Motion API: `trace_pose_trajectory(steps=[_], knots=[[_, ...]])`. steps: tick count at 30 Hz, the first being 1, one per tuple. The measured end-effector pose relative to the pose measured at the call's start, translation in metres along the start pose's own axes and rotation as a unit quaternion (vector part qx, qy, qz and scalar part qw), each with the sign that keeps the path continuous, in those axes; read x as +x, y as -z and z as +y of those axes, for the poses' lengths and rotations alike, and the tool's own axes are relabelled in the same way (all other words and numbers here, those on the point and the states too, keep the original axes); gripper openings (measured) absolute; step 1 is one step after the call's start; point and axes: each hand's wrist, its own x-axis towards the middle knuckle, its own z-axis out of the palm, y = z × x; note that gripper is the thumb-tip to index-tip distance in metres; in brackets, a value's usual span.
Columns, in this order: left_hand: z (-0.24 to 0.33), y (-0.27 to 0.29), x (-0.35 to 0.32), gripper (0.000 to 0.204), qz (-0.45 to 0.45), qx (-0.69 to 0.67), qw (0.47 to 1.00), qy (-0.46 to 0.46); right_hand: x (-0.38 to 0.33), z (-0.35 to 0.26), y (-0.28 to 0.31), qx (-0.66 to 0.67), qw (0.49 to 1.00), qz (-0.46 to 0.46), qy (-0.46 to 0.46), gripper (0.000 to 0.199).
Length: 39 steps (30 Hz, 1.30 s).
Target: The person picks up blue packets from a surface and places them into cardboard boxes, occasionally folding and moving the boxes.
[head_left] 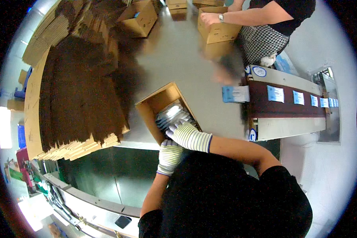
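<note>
An open cardboard box [150, 123] stands tilted at the table's near edge. Inside it lie several shiny silver-grey packets [171, 113]. My right hand [191, 137], in a white-and-green striped knit glove with grey fingertips, reaches over the near rim, its fingers curled on the packets' near ends. My left hand [170, 157], gloved alike, is closed on the box's near wall, just below the right fingertips. Part of its fingers is hidden.
Stacked flat cardboard [79, 91] fills the left. A conveyor belt [261, 109] at right carries blue-and-white packets [275, 94], one overhanging its end. Across the table a co-worker's hand [211, 18] holds another box [218, 33]. Another open box [138, 20] stands at the far left.
</note>
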Motion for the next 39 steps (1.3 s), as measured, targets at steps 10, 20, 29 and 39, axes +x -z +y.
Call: trace_pose_trajectory(steps=[10, 20, 29, 39], knots=[[-0.029, 0.012, -0.063, 0.011, 0.016, 0.012, 0.996, 0.092, -0.039, 0.005, 0.024, 0.327, 0.907, 0.247, 0.099, 0.042], [-0.036, 0.027, -0.134, 0.014, 0.004, 0.045, 0.985, 0.169, -0.029, 0.07, -0.012, 0.177, 0.98, 0.086, -0.037, 0.043], [-0.036, 0.035, -0.151, 0.016, 0.025, 0.06, 0.981, 0.182, -0.007, 0.137, -0.02, 0.116, 0.984, -0.001, -0.133, 0.041], [-0.032, 0.026, -0.138, 0.018, 0.045, 0.01, 0.986, 0.157, -0.004, 0.211, -0.012, 0.153, 0.97, 0.067, -0.174, 0.036]])
